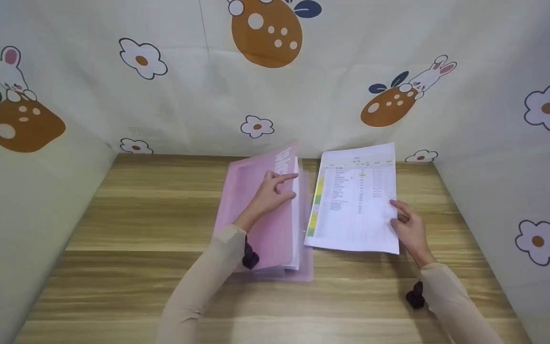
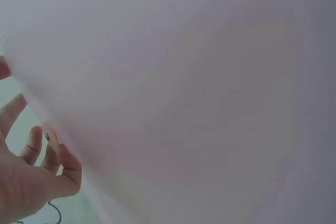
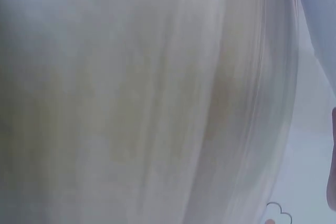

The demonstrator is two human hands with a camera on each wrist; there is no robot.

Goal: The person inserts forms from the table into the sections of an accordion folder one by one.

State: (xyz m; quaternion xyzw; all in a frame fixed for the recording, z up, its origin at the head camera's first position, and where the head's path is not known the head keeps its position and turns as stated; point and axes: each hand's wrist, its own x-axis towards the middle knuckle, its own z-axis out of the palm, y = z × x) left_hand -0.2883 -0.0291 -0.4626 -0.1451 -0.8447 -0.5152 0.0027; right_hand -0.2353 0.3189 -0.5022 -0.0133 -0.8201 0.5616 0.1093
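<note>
In the head view, a pink folder [image 1: 260, 234] lies on the table with white sheets inside, its top cover slightly raised. My left hand [image 1: 269, 195] is over that cover near its right edge, index finger and thumb spread apart. The left wrist view has the left hand [image 2: 39, 177] beside the edge of the broad pale cover [image 2: 184, 87], some fingers bent. To the right, my right hand [image 1: 409, 229] pinches the right edge of a printed sheet [image 1: 351, 205] bearing a table with coloured cells. Only a sliver of the right hand [image 3: 332, 166] shows in the right wrist view.
The wooden table [image 1: 136, 215] carries the folder and sheet. Patterned cloth [image 1: 184, 105] with rabbits, fruit and flowers walls off the back and both sides. A small black device [image 1: 251, 258] sits at the left wrist, another black device [image 1: 416, 296] at the right.
</note>
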